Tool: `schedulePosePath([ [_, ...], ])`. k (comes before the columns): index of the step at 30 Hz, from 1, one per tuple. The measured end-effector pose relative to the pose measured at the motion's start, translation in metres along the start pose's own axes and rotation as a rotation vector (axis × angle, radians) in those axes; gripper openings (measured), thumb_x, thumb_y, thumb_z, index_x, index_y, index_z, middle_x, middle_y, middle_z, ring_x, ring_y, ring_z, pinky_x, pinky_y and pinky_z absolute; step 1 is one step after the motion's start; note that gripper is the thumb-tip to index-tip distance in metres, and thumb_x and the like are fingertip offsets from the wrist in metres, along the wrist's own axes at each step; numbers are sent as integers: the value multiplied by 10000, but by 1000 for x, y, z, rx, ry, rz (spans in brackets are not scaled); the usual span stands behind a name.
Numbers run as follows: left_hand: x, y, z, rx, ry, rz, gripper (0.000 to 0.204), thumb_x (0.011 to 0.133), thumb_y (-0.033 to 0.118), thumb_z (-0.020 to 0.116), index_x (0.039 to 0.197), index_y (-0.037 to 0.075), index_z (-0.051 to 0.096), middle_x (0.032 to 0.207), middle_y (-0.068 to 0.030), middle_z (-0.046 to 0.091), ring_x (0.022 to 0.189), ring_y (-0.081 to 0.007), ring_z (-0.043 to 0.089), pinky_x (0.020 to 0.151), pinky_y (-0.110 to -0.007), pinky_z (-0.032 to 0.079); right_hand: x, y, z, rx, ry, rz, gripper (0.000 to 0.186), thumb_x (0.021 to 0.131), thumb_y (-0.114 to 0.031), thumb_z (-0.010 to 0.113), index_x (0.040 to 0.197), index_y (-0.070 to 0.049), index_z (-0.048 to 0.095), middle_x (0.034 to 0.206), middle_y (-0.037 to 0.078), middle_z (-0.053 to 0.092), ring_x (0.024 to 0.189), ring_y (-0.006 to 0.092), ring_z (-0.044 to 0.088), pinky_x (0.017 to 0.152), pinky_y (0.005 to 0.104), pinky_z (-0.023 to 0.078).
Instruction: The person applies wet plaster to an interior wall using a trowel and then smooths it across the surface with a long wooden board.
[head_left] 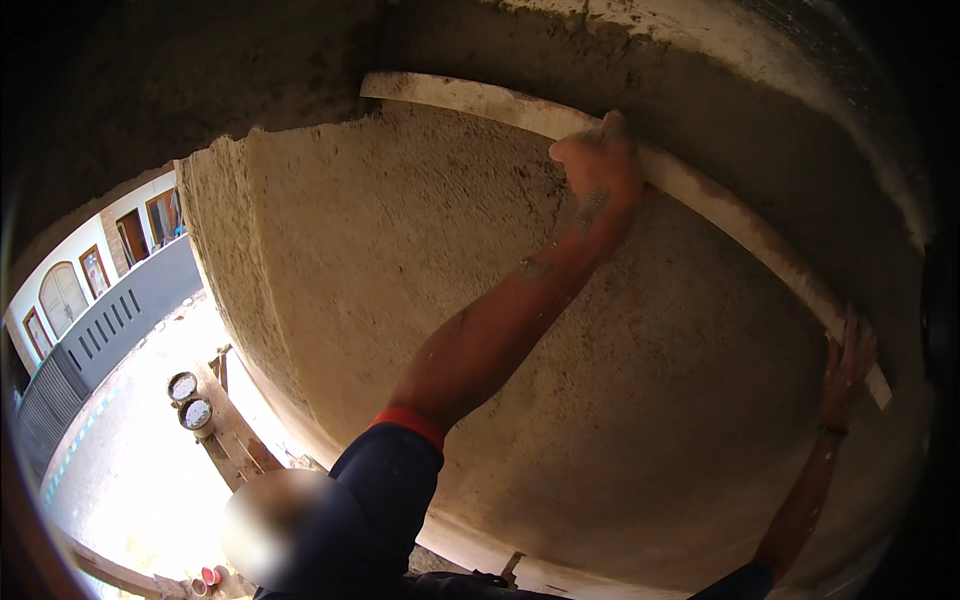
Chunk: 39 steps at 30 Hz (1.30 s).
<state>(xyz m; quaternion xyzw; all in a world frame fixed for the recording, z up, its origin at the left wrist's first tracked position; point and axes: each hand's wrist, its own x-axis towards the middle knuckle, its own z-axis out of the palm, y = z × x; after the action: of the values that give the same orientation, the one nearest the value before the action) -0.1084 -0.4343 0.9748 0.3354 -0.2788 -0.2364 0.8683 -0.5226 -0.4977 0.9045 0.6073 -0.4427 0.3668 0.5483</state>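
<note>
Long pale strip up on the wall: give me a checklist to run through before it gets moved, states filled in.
1. Left hand gripping the strip: ok, closed over it between its middle and its left end.
2. Right hand on the strip: ok, fingers extended across it near its right end.
3. Left end of the strip held: not ok, no hand is there.
4. Strip straight and flush with the wall: cannot tell, the fisheye bends edges and hides any gap.
5. Two buckets apart from the hands: ok, both are off to the left, below.
</note>
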Motion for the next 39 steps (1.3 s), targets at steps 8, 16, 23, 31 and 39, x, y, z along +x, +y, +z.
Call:
schedulePosePath([
  [8,18,11,17,-58,-57,91,535,839,258,572,1060,-110,252,997,-301,495,844,-371,590,667,-437,561,20,12,3,-174,-35,43,495,916,-399,400,1373,-225,317,1336,56,418,1230,327,361,1035,499,274],
  [16,62,27,50,-43,-37,88,540,792,282,604,1057,-68,289,953,-263,511,834,-340,594,615,-415,549,56,15,-9,-48,12,19,511,906,-450,385,1365,-229,335,1333,34,426,1223,278,367,1063,476,215],
  [23,126,-10,77,1112,260,676,724,590,490,784,1101,55,512,780,-35,610,673,-173,602,524,-338,431,67,21,-7,14,32,-11,523,898,-457,397,1366,-232,331,1333,35,426,1194,285,398,1043,482,251],
  [31,87,7,131,839,166,436,709,571,482,796,1078,65,526,695,-5,625,635,-181,594,525,-311,403,61,50,-2,-31,81,0,523,904,-451,390,1357,-192,350,1305,108,430,1189,306,396,1019,486,280],
  [39,29,20,161,1305,-274,608,457,841,247,573,1069,-60,323,1021,-262,537,949,-368,583,778,-470,488,31,100,9,-43,140,35,506,899,-379,463,1358,-197,352,1258,135,453,1160,305,415,979,485,306],
])
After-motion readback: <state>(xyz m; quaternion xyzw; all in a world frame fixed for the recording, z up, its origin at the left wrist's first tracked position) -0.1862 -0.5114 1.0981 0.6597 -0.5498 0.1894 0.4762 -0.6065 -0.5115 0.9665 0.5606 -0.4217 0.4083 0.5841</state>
